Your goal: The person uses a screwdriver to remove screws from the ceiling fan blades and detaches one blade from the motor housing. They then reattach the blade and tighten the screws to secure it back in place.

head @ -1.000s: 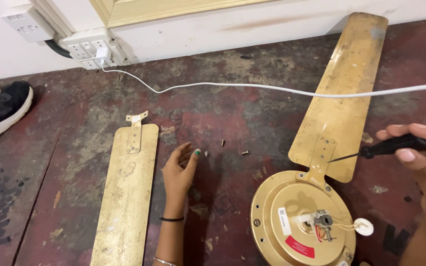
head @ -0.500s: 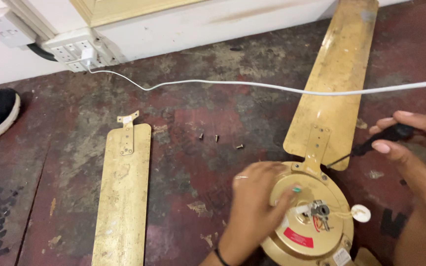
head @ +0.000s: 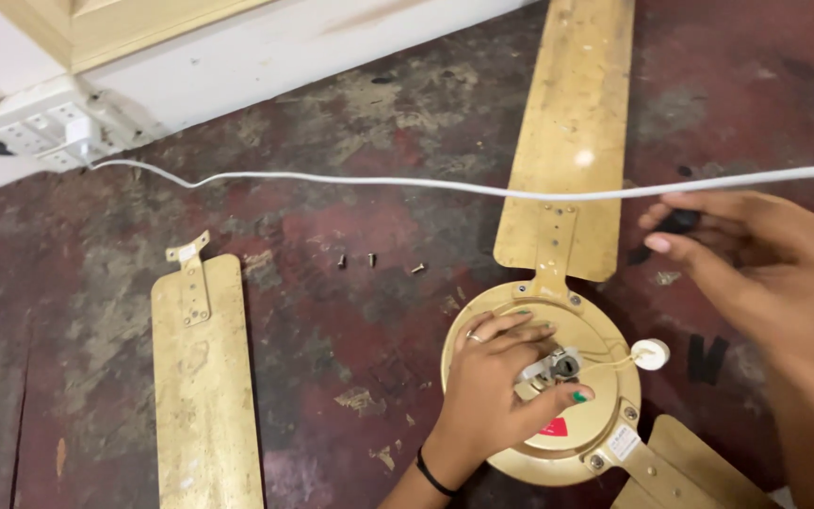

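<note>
A gold ceiling fan motor [head: 605, 325] lies on the dark red floor. My left hand [head: 496, 391] rests on top of it, fingers curled around the central shaft and wiring. My right hand [head: 765, 273] hovers to the right of the motor and grips the black handle of a screwdriver [head: 678, 223], which is mostly hidden by the fingers. One gold blade [head: 572, 141] is bolted to the motor and points away from me. A second attached blade [head: 690, 467] shows at the lower right.
A detached gold blade [head: 204, 377] lies at the left. Three small screws [head: 369, 261] sit loose on the floor between it and the motor. A white cable [head: 379, 181] runs from a wall socket strip [head: 49, 123] across the view. A white round cap [head: 650, 353] hangs beside the motor.
My left hand has moved from the floor near the loose blade onto the fan motor. The view has shifted right and closer; the shoe is out of sight.
</note>
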